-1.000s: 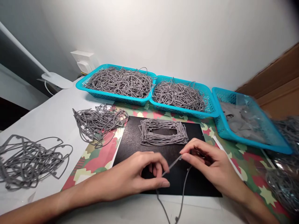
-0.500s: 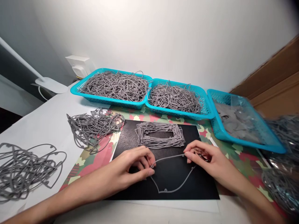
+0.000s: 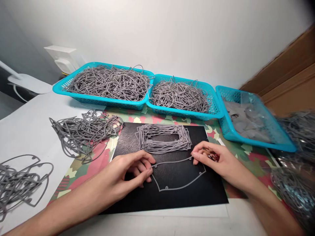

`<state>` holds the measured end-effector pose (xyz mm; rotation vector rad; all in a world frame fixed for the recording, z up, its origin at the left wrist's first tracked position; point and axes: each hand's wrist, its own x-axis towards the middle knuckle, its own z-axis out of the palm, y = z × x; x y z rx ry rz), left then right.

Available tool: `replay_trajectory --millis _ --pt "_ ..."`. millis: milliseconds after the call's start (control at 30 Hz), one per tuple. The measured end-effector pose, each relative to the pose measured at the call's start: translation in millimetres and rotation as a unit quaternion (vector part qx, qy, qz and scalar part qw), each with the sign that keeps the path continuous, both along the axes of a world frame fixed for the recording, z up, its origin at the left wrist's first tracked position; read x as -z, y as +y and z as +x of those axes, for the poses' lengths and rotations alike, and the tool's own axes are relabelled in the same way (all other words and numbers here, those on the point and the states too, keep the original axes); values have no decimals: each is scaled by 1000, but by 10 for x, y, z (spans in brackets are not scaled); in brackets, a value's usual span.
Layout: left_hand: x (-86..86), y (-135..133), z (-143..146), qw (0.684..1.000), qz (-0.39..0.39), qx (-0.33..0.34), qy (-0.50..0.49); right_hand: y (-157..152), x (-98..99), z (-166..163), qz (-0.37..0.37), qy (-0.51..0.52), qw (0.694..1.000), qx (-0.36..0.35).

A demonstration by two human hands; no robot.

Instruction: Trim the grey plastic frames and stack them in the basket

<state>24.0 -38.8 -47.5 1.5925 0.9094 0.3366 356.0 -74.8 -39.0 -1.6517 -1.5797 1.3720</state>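
A thin grey rubber-like gasket [image 3: 182,187], a four-sided loop with small tabs, is stretched between my hands above a black mat [image 3: 133,205]. My left hand [image 3: 137,170] pinches its far left corner between thumb and fingers. At the far right corner, my right hand [image 3: 205,155] holds it the same way, with a dark object, too hidden to name, tucked in the curled fingers. The gasket's near side bows toward me, low over the mat. Just beyond it lies a neat stack of similar gaskets [image 3: 164,149], forming a rectangular ring.
Two blue baskets [image 3: 105,98] heaped with grey gaskets stand along the wall. A third blue basket [image 3: 256,140] holds clear bags of grey pieces. Tangled gasket piles [image 3: 83,134] lie at left, and bagged ones [image 3: 295,193] at right. Under the mat is a camouflage-patterned cloth [image 3: 64,186].
The gasket is drawn out wider between my hands, and its right corner now shows. The camera view has shifted, so the surroundings sit further left and higher in the picture.
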Motion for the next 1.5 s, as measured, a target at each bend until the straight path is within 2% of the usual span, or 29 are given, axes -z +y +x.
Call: replay_trajectory --millis 400,633,1033,1133,1233,1333,1500 --pt "-3 16 -29 999 -48 4 2 -15 53 34 10 -14 1000 -7" --pt "-46 1 -36 1000 -23 8 11 -8 11 20 29 -34 999 5" --pt "-69 -57 -63 997 53 18 53 -25 -68 8 35 -27 999 -8" --pt "-100 -81 -119 989 109 46 84 -67 -99 -36 26 2 1000 4" --pt "-158 -90 -130 970 208 49 114 -123 -137 -139 -2 61 998 1" --pt "-199 -90 -24 959 267 37 85 -160 -149 -255 -18 99 995 -5" --pt "-126 -114 349 970 237 57 -21 -153 -66 -363 11 150 989 -2"
